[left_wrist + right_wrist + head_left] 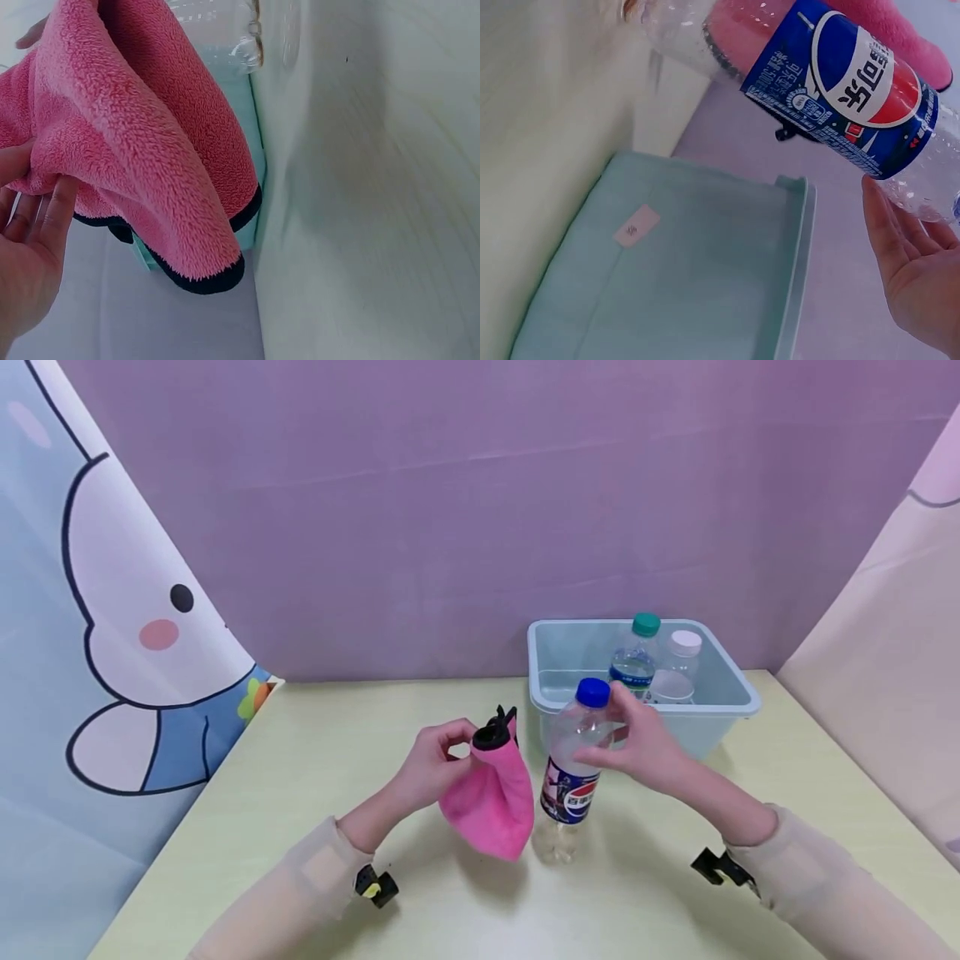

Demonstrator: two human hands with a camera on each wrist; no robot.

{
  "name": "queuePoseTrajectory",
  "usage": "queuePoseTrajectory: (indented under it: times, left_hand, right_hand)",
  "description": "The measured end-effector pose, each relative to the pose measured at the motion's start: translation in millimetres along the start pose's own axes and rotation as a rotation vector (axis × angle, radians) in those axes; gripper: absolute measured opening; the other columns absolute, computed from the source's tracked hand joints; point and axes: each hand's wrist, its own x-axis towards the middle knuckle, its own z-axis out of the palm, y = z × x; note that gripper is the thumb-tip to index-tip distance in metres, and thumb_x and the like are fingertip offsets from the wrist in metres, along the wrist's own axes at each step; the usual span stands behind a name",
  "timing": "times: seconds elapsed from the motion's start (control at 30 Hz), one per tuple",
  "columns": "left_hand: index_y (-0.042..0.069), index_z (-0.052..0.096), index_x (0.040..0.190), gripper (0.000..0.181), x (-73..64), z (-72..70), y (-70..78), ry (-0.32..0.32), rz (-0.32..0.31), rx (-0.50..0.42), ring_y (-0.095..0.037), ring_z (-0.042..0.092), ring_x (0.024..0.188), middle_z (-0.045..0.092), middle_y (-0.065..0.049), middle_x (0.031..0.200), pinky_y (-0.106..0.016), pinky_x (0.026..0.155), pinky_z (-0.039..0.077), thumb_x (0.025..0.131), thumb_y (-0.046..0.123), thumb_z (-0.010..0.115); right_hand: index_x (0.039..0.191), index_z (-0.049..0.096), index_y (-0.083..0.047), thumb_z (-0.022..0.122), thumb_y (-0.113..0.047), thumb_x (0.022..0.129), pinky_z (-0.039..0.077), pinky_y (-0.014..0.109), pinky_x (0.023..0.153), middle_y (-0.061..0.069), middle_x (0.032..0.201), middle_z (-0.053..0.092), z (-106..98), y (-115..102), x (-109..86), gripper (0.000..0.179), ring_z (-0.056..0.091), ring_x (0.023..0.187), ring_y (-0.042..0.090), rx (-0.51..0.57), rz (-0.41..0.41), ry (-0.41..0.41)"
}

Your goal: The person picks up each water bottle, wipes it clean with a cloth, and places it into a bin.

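Observation:
My left hand [435, 764] pinches a pink fleecy cloth [491, 802] with black edging, which hangs above the table. In the left wrist view the cloth [142, 135] drapes in folds beside the fingers. To its right is a clear plastic Pepsi bottle [570, 789] with a blue cap and a blue label, leaning slightly. Thumb and fingers of my right hand [637, 739] hold it near the shoulder, below the cap. The right wrist view shows the bottle's label [847, 90] close up; whether its base touches the table I cannot tell.
Behind the right hand stands a light blue plastic bin [720, 693]. Inside it are a green-capped bottle [636, 652] and a white-capped bottle [681, 664]. A purple cloth backdrop [375, 527] rises behind the pale table [315, 735], with printed curtains at both sides.

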Motion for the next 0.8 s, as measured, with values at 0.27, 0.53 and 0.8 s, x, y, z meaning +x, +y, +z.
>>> queuePoseTrajectory:
  times: [0.27,0.53,0.8]
  left_hand:
    - [-0.001,0.067,0.091,0.011,-0.5,-5.9,0.2,0.015,0.022,0.000,-0.016,0.063,0.092,0.067,-0.008,0.089,-0.031,0.065,0.058,0.086,-0.010,0.064]
    - [-0.001,0.067,0.091,0.011,-3.4,-12.9,-1.9,0.035,-0.007,0.001,-0.018,0.062,0.094,0.067,-0.009,0.090,-0.032,0.068,0.058,0.086,-0.010,0.064]
    - [-0.001,0.067,0.091,0.012,-4.1,-19.5,-1.4,0.062,-0.002,0.009,-0.019,0.063,0.094,0.067,-0.007,0.088,-0.032,0.068,0.058,0.086,-0.011,0.064]
  right_hand:
    - [0.124,0.046,0.005,0.077,0.008,0.076,0.055,0.026,0.067,0.013,0.107,0.067,-21,-3,1.3,0.058,0.064,0.088,0.006,0.062,-0.046,0.080]
    - [0.133,0.046,-0.001,0.066,0.016,0.081,0.056,0.023,0.069,-0.009,0.110,0.066,-44,-10,9.5,0.059,0.065,0.091,0.009,0.157,-0.117,0.154]
    - [0.124,0.053,-0.002,0.061,0.013,0.084,0.056,0.025,0.070,0.009,0.110,0.068,-71,-16,21.9,0.043,0.068,0.091,0.017,0.376,-0.147,0.221]
